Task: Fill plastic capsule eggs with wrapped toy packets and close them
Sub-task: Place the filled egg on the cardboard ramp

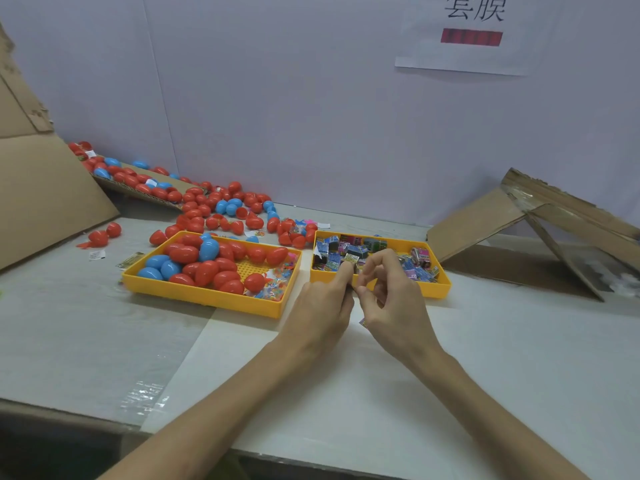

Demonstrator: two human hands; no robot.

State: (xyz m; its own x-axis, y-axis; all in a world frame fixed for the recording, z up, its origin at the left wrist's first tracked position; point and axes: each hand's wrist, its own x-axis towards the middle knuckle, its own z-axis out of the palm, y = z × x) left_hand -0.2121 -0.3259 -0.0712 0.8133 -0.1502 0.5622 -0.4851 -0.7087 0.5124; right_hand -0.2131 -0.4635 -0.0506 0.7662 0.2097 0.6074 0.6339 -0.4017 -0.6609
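My left hand [323, 303] and my right hand [391, 296] meet in front of the right yellow tray [381, 289]. Between its thumb and forefinger my left hand pinches a small wrapped toy packet [351, 258]. My right hand's fingers are curled beside it, and a bit of printed wrapper [363, 322] shows under its palm. The right tray holds several wrapped packets [419, 268]. The left yellow tray [207, 296] holds several red and blue capsule eggs [204, 261] and some clear packets.
A loose pile of red and blue eggs [221, 209] spreads behind the trays and up onto a cardboard flap at back left. Cardboard sheets [45, 192] lean at left. A folded cardboard box [540, 230] lies at right. The white wall stands close behind.
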